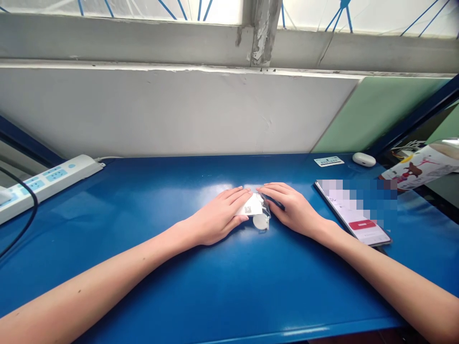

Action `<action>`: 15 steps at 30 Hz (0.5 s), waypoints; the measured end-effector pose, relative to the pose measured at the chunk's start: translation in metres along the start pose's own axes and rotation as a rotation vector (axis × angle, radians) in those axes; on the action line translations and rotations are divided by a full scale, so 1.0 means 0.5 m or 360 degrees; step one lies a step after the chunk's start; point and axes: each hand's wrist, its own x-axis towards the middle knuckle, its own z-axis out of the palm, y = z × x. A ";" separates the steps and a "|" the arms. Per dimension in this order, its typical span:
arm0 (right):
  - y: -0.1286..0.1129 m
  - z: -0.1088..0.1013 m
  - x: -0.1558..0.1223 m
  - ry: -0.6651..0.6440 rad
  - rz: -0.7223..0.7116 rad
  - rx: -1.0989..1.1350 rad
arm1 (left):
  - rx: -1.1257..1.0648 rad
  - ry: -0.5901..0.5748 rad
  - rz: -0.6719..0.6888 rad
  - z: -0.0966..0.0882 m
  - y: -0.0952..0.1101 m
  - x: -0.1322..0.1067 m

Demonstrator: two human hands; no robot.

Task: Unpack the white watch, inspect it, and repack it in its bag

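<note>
The near edge of the blue desk point(222, 306) is smooth, glossy sheet, probably painted metal. Past it, both forearms reach in to a small plastic packet point(266, 208) lying near the middle of the desk, between the hands. The step in hand looks like steadying this packet flat; the next move would call for a light fingertip touch, since the film seems thin and slippery.

The left hand point(223, 215) lies palm down over a white label point(254, 205) with a square printed code, thumb spread below the fingers; whether it pinches the label or only presses, I cannot tell. The right hand point(291, 206) curls loosely at the packet's right side, its grip on the film also unclear. A flat, round, whitish disc point(261, 221) shows at the lower edge.

To the right lies a slim smartphone point(353, 215), its screen partly pixelated; to the left, a white power strip point(53, 180) with pale blue sockets. Farther back are a rounded white earbud case point(364, 159) and a flat printed card point(329, 161), before a scuffed, pale wall point(172, 112)
</note>
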 end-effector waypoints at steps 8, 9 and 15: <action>-0.001 -0.022 0.007 0.0203 -0.0069 0.0015 | 0.0018 0.0061 -0.0040 0.001 0.003 -0.002; -0.001 -0.024 0.008 0.0233 -0.0066 -0.0003 | 0.0012 0.0081 -0.0055 0.001 0.003 -0.002; -0.004 -0.033 0.009 0.0438 -0.0049 -0.0014 | 0.0028 0.0117 -0.0154 0.004 0.006 0.001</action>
